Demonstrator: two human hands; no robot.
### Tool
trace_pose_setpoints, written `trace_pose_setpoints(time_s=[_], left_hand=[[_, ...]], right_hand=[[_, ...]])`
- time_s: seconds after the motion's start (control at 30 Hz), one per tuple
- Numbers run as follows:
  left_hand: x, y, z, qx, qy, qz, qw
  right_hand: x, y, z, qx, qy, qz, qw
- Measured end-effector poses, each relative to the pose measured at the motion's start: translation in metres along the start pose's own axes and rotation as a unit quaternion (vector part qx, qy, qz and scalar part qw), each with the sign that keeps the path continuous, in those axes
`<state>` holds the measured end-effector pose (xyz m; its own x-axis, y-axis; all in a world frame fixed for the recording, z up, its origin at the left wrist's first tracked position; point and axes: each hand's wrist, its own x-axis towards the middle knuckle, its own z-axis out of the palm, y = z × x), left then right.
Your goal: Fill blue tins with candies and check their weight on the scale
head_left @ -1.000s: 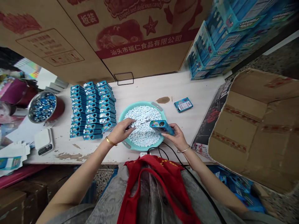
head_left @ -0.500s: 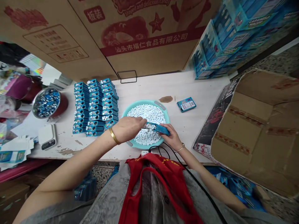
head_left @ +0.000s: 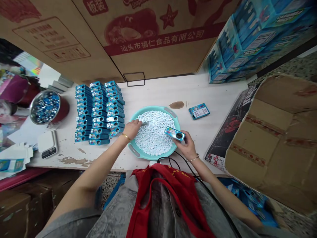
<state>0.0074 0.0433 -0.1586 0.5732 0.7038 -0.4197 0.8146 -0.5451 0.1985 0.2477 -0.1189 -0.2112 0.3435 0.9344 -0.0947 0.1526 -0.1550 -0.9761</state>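
Left hand point(head_left: 132, 129) partly hides a grey tool point(head_left: 145, 124).

A slim blue box point(head_left: 174, 133), printed along its narrow face, is held in the right fingers point(head_left: 186, 137); it slants leftward from them, a dark round opening at the end nearer them. A short grey metal scoop point(head_left: 145, 124) juts from the left fingers point(head_left: 137, 123) over small white candies point(head_left: 156, 140), which cover the round turquoise basin point(head_left: 170, 152) between both sets of fingers.
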Motion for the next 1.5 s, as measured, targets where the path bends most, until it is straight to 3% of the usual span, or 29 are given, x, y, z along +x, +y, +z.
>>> trace_pose_setpoints(time_s=[0.07, 0.17, 0.3, 0.37, 0.47, 0.6, 0.7, 0.87, 1.0, 1.13, 1.23, 1.33, 1.43, 1.5], left_hand=[[0.016, 0.005, 0.034, -0.025, -0.007, 0.009, 1.000], [0.033, 0.030, 0.071, -0.075, -0.013, 0.040, 0.996], [0.040, 0.051, 0.090, -0.143, -0.012, 0.067, 0.987], [0.033, 0.047, 0.086, -0.173, -0.011, 0.078, 0.982], [0.013, 0.033, 0.067, -0.206, -0.006, 0.097, 0.974], [-0.020, 0.019, 0.019, -0.223, 0.011, 0.123, 0.967], [-0.038, 0.020, -0.022, -0.210, 0.018, 0.154, 0.965], [-0.044, 0.046, -0.071, -0.098, -0.029, 0.195, 0.975], [-0.047, 0.082, -0.093, 0.046, -0.065, 0.160, 0.984], [-0.056, 0.113, -0.108, 0.099, -0.042, 0.140, 0.984], [-0.062, 0.113, -0.112, 0.085, -0.013, 0.150, 0.985], [-0.057, 0.084, -0.099, 0.084, 0.008, 0.123, 0.989], [-0.040, 0.038, -0.061, 0.041, 0.014, 0.037, 0.998], [-0.027, 0.014, -0.023, 0.004, -0.028, 0.001, 1.000]], right_hand=[[0.001, 0.001, -0.001, 0.013, 0.007, 0.014, 1.000], [0.002, 0.001, 0.000, 0.031, 0.019, 0.032, 0.999], [0.005, 0.000, 0.003, 0.047, 0.028, 0.039, 0.998], [0.005, 0.000, 0.002, 0.041, 0.030, 0.034, 0.998], [0.005, -0.002, -0.004, 0.012, 0.037, 0.017, 0.999], [0.006, -0.010, -0.011, -0.050, 0.030, -0.024, 0.998], [0.009, -0.016, -0.009, -0.095, 0.004, -0.067, 0.993], [0.011, -0.019, 0.006, -0.141, -0.036, -0.125, 0.981], [0.008, -0.017, 0.014, -0.160, -0.051, -0.148, 0.975], [0.005, -0.014, 0.018, -0.165, -0.054, -0.158, 0.972], [0.006, -0.010, 0.020, -0.163, -0.045, -0.157, 0.973], [0.008, -0.007, 0.018, -0.157, -0.033, -0.151, 0.976], [0.010, -0.007, 0.012, -0.149, -0.019, -0.138, 0.979], [0.010, -0.008, 0.006, -0.145, -0.010, -0.125, 0.981]])
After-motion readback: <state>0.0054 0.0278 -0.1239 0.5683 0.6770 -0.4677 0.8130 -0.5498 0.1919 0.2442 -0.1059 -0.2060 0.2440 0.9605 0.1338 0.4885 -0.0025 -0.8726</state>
